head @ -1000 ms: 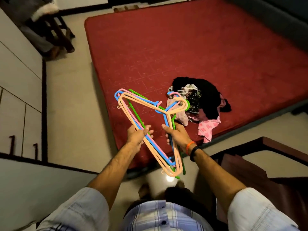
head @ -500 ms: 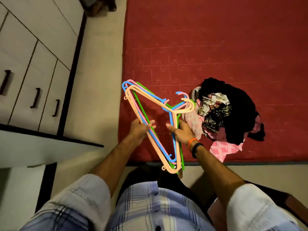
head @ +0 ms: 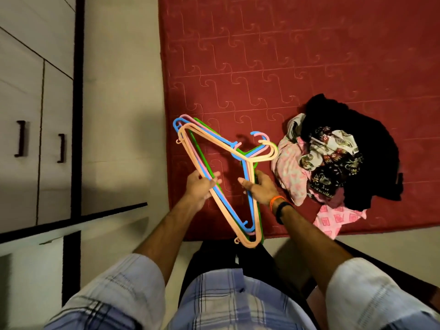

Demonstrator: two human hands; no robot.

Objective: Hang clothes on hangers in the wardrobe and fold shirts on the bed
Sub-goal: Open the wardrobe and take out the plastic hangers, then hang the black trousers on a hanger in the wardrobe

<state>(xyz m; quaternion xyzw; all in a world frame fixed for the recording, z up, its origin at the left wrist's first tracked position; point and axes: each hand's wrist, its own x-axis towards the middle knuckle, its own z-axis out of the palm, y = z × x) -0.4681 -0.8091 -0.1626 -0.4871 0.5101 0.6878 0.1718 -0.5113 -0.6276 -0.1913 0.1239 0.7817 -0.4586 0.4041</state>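
A: Bottom of frame: checked shirt (head: 228, 303), rolled sleeves, both forearms reaching up toward the centre. Hands?

B: Left hand (head: 198, 188) curled round one long side of the bunch of hangers (head: 215, 172). Right hand (head: 260, 190) holds the opposite side, thumb out across the bars. Orange band and black band (head: 282, 209) on the right wrist. The two hands sit apart, the bunch spanning between them.

A: The bunch itself?

B: Peach, blue, pink and green plastic, stacked; hooks point right toward the clothes. Held over the lower left corner of the bed (head: 297, 55). How many, cannot tell.

A: Around it?

B: Pile of clothes (head: 338, 160) right of centre on the red cover, just beside the hooks: black on top, a floral piece, pink prints below, one pink corner hanging over the bed's near edge. Pale floor (head: 121, 103) runs between bed and wardrobe.

A: Wardrobe?

B: Left edge of frame, wardrobe (head: 28, 91) doors closed, dark handles (head: 21, 138); an open door panel juts in at lower left.
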